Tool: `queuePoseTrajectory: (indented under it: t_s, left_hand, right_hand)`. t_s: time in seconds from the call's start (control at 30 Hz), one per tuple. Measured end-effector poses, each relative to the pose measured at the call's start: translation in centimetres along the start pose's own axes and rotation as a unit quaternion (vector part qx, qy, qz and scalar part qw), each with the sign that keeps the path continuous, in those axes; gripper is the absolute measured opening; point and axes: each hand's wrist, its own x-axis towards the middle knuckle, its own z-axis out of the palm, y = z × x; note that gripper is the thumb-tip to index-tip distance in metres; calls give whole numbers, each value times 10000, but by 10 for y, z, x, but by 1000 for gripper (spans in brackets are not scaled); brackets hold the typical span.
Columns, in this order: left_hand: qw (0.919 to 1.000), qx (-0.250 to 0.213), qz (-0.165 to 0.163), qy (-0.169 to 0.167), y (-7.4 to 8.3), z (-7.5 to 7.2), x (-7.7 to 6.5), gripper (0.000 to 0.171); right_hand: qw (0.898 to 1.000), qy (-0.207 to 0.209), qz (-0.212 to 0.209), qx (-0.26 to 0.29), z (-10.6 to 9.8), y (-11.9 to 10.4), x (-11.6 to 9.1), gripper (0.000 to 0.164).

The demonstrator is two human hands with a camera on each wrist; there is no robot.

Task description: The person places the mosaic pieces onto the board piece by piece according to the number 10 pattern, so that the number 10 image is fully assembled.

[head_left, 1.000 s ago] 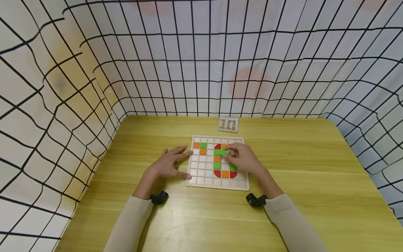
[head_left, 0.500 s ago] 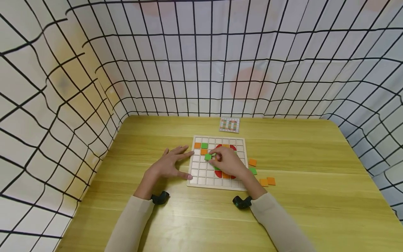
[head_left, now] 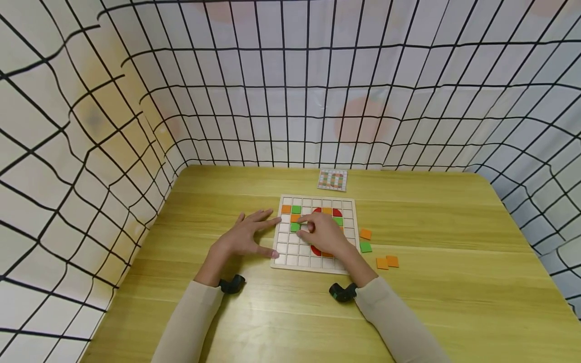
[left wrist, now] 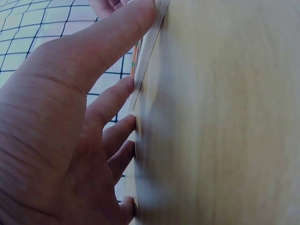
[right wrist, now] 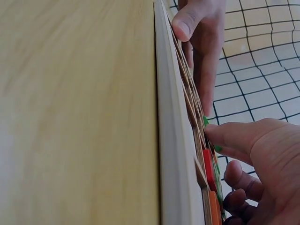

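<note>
A white grid board (head_left: 292, 247) with a pale wooden rim lies flat on the table. My left hand (head_left: 247, 234) is spread at its left side, with thumb and index fingertips touching the rim. Over the board, my right hand (head_left: 328, 235) holds a small green square tile (head_left: 295, 227) at its right edge between thumb and index finger, at a cell. Just above that tile sits an orange tile (head_left: 295, 218), below another green tile (head_left: 296, 209). Red rounded pieces (head_left: 337, 213) and more tiles are on the board's right part, partly hidden by the right hand.
Right of the board lie a loose orange tile (head_left: 365, 234), a loose green tile (head_left: 365, 247) and two touching orange tiles (head_left: 382, 263). A small printed pattern card (head_left: 333, 180) lies behind the board. Black-gridded white curtains (head_left: 254, 101) stand around the table.
My right hand has carried the green tile left from the board's right-hand pattern down to a cell under the orange tile. My left hand stays at the board's left edge.
</note>
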Motion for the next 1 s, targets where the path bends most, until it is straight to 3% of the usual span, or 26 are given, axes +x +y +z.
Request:
queuePoseTrajectory:
  t_s: [0.33, 0.57, 1.0]
  left_hand:
    - [10000, 5, 26, 40, 3, -1, 0, 100]
    - [10000, -10, 3, 9, 3, 1, 0, 101]
    - [10000, 17, -70, -17, 0, 2, 1, 104]
  right_hand:
    - [10000, -15, 66, -25, -1, -1, 1, 29]
    - [9995, -80, 139, 259, -5, 1, -3, 29]
    - [9994, 244, -104, 202, -39, 28, -34, 28]
